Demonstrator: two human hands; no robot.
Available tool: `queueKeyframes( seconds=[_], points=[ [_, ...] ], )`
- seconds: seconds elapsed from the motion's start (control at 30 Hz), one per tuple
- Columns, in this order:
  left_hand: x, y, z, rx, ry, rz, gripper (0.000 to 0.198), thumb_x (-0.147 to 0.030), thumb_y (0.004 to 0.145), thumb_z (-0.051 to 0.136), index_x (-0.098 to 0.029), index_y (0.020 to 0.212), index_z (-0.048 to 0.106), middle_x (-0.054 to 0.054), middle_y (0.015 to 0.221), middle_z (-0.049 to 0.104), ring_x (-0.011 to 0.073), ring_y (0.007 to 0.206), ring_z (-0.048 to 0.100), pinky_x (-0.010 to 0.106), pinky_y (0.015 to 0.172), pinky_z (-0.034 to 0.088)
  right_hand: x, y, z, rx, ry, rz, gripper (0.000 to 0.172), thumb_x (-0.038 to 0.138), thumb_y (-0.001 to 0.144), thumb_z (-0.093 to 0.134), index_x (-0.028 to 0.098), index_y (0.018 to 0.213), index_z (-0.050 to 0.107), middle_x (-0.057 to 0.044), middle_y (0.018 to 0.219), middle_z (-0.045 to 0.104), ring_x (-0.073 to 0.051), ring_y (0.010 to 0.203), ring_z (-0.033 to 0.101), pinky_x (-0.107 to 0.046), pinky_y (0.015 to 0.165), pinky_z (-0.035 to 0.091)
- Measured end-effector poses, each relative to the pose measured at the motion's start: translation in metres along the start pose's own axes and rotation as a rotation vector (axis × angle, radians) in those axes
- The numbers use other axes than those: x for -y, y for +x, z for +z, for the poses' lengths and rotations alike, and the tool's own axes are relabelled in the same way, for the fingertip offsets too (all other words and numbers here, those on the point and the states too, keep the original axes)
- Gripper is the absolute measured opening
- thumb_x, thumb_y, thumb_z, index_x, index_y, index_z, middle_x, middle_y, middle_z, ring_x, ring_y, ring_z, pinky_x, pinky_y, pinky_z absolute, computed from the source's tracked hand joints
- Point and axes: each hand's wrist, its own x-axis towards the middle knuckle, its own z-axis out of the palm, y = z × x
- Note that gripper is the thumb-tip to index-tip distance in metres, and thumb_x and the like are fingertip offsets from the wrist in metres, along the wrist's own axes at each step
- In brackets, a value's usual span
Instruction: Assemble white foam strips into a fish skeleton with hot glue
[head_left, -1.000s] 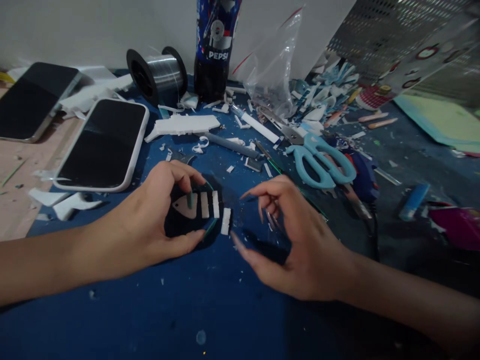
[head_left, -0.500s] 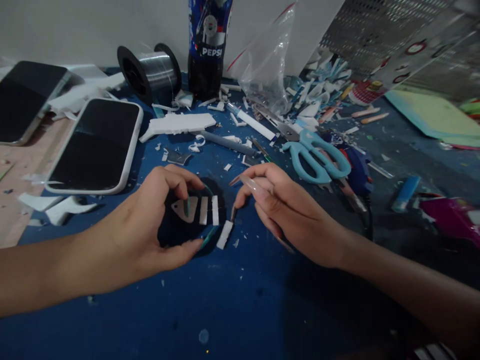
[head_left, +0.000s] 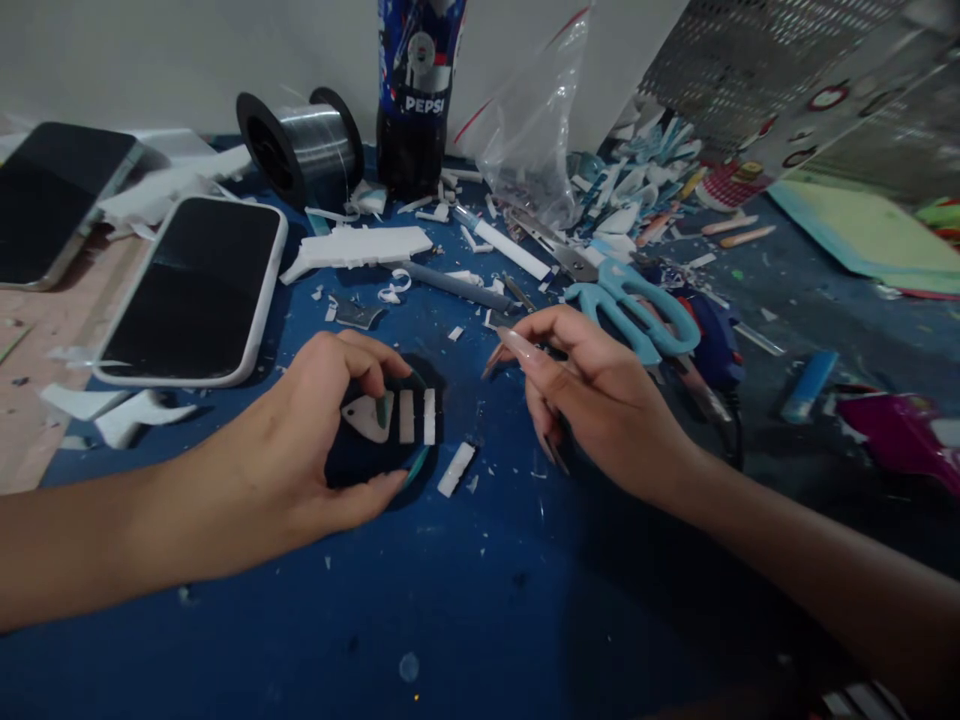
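My left hand (head_left: 337, 430) curves over the blue tabletop, thumb and fingers apart, with long teal nails. Inside its curve lie a white triangular piece (head_left: 364, 418) with a small hole and two short white strips (head_left: 406, 416). One fingertip nail rests on or just over the triangular piece; I cannot tell which. A third white strip (head_left: 456, 470) lies tilted outside the curve, to the right. My right hand (head_left: 585, 390) hovers up and to the right of that strip, fingers loosely bent and long-nailed, with nothing visible between thumb and forefinger.
Blue-handled scissors (head_left: 619, 310) lie just behind my right hand. Beyond are a wire spool (head_left: 304, 145), a Pepsi bottle (head_left: 412, 110), a clear plastic bag (head_left: 532, 130) and a heap of white and blue scraps (head_left: 637, 170). Two phones (head_left: 195, 285) lie at left.
My right hand has lifted away from the loose white strip, up and to the right. That strip has turned slightly. My left hand has barely moved.
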Motion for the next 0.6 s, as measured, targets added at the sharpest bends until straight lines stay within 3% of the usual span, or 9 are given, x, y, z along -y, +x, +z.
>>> queueKeyframes(
  seconds=[0.2,0.4,0.6],
  points=[
    [-0.001,0.001,-0.001,0.012,0.026,-0.016,0.032,-0.024,0.08,0.061,-0.025,0.097,0.035,0.008,0.116,0.05,0.0264,0.111,0.054,0.038,0.075,0.054,-0.001,0.004,-0.003,-0.073,0.082,0.054,0.016,0.034,0.096,0.051,0.021,0.086,0.049,0.007,0.047,0.047,-0.009,0.033,0.047,-0.02,0.029,0.038],
    [0.005,0.002,-0.002,0.031,0.071,0.014,0.039,-0.031,0.076,0.066,-0.027,0.102,0.038,0.009,0.116,0.051,0.0274,0.107,0.056,0.038,0.072,0.055,0.003,0.006,-0.006,-0.121,0.197,0.084,0.015,0.03,0.093,0.056,0.021,0.084,0.049,0.01,0.044,0.039,-0.004,0.03,0.032,-0.017,0.029,0.026],
    [-0.008,0.002,-0.005,0.036,0.071,-0.036,0.028,-0.026,0.081,0.058,-0.025,0.102,0.039,0.009,0.12,0.048,0.0255,0.108,0.051,0.039,0.078,0.053,0.004,0.009,-0.007,-0.139,0.275,0.044,0.012,0.016,0.088,0.06,0.018,0.084,0.05,0.007,0.06,0.044,-0.002,0.037,0.032,-0.018,0.033,0.023]
  ],
)
